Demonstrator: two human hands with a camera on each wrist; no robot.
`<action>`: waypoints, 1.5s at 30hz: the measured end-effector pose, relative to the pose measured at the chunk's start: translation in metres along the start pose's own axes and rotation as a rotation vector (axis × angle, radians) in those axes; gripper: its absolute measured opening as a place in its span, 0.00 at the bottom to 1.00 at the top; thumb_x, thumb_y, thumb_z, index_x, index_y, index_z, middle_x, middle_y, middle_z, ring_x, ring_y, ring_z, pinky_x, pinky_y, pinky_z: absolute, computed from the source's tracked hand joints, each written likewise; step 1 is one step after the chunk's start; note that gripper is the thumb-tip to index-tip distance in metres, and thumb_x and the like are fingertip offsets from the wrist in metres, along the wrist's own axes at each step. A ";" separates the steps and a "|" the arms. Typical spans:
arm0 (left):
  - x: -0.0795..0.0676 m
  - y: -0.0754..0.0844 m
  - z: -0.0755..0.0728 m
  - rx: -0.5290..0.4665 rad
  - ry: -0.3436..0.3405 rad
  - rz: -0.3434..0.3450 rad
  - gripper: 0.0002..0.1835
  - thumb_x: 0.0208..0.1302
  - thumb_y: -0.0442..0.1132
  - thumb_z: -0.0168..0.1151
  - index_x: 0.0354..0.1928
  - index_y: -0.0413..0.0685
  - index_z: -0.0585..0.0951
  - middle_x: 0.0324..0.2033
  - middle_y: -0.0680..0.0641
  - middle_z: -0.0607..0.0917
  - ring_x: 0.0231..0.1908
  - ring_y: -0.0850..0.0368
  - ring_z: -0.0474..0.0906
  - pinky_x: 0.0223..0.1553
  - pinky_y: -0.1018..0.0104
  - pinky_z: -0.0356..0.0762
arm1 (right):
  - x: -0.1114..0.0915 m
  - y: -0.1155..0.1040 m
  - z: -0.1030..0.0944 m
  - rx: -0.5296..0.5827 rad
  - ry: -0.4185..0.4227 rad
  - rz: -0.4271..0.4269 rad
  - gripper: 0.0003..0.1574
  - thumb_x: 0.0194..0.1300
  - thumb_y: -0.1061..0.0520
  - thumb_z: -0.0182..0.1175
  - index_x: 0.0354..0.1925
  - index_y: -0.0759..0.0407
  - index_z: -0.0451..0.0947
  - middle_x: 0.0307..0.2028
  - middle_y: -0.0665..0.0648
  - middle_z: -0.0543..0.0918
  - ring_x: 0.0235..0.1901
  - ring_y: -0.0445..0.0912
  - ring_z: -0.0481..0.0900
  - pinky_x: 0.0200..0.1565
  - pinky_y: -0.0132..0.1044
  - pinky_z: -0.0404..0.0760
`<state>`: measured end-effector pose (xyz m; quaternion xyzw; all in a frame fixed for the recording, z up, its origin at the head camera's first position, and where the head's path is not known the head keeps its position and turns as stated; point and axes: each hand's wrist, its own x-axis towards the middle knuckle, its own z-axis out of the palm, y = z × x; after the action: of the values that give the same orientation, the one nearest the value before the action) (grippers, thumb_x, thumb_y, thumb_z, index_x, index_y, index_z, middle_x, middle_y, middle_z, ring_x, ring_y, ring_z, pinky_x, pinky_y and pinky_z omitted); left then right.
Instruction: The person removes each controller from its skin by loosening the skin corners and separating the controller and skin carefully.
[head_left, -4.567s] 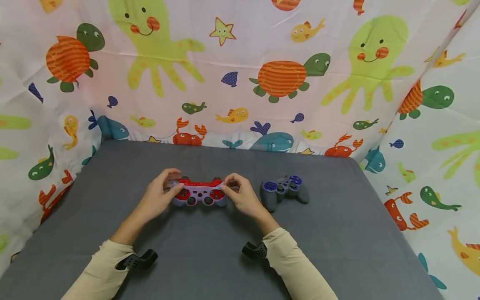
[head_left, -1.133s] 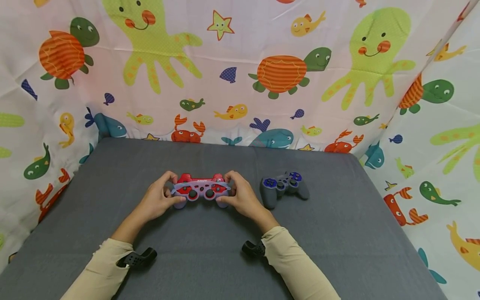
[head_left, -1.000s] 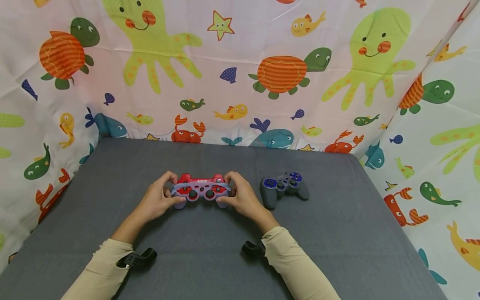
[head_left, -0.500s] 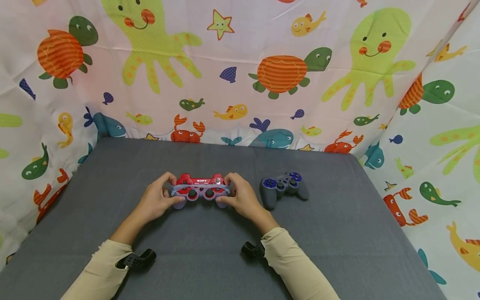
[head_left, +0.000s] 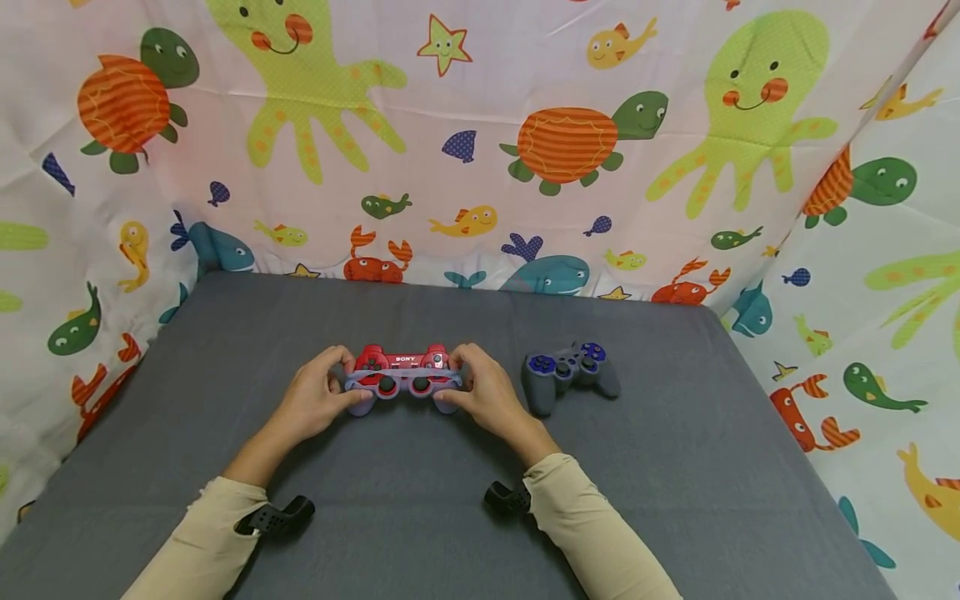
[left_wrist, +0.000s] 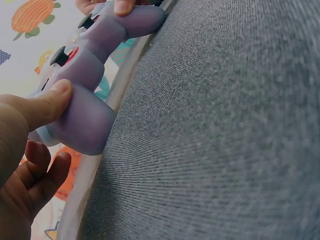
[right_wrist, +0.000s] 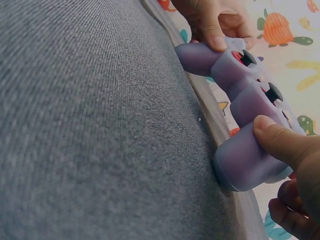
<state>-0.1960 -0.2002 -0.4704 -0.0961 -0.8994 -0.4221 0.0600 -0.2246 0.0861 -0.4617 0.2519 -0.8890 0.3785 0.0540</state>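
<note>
A red game controller (head_left: 405, 361) in a translucent lilac silicone cover (left_wrist: 85, 122) is between both hands at the middle of the table. Its top bears SONY lettering, bare of the cover, whose upper edge stretches as a thin band across the face below. My left hand (head_left: 318, 396) grips the left end, thumb on the covered handle, fingers curled behind the top corner. On the right end my right hand (head_left: 487, 392) has the same grip, thumb pressing the other handle. Both handles and the area around the sticks remain inside the cover. The underside is hidden in the head view.
A dark grey controller (head_left: 570, 379) with blue buttons lies on the table just right of my right hand. Grey cloth (head_left: 405, 517) covers the table. A sea-animal curtain (head_left: 480, 167) hangs at its back and sides. Black straps (head_left: 281, 517) circle both wrists.
Earlier the cover framed the buttons and my thumbs lay higher on the face; since then its upper edge has come down, baring the SONY lettering. Over the last second the hands barely move.
</note>
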 end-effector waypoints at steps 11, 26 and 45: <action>-0.001 0.000 0.006 0.051 0.080 0.069 0.22 0.54 0.37 0.78 0.47 0.49 0.76 0.29 0.47 0.74 0.18 0.62 0.65 0.21 0.68 0.64 | 0.000 -0.001 0.000 -0.008 0.000 0.002 0.25 0.55 0.52 0.77 0.37 0.54 0.69 0.34 0.52 0.70 0.27 0.41 0.67 0.32 0.32 0.66; -0.001 0.005 0.004 0.098 0.069 0.078 0.19 0.54 0.38 0.79 0.41 0.50 0.76 0.31 0.49 0.74 0.22 0.61 0.67 0.24 0.67 0.64 | 0.000 -0.001 0.000 0.009 0.039 -0.009 0.26 0.51 0.54 0.79 0.31 0.57 0.69 0.30 0.52 0.69 0.30 0.42 0.67 0.34 0.33 0.66; 0.000 0.004 0.004 0.081 0.055 0.067 0.19 0.58 0.39 0.76 0.41 0.47 0.73 0.32 0.46 0.72 0.26 0.58 0.68 0.28 0.66 0.65 | 0.000 0.003 0.005 0.045 0.024 0.033 0.25 0.55 0.55 0.77 0.38 0.55 0.69 0.37 0.59 0.75 0.33 0.51 0.76 0.36 0.35 0.71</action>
<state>-0.1951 -0.1945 -0.4704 -0.1120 -0.9100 -0.3858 0.1027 -0.2257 0.0840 -0.4671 0.2336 -0.8837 0.4021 0.0527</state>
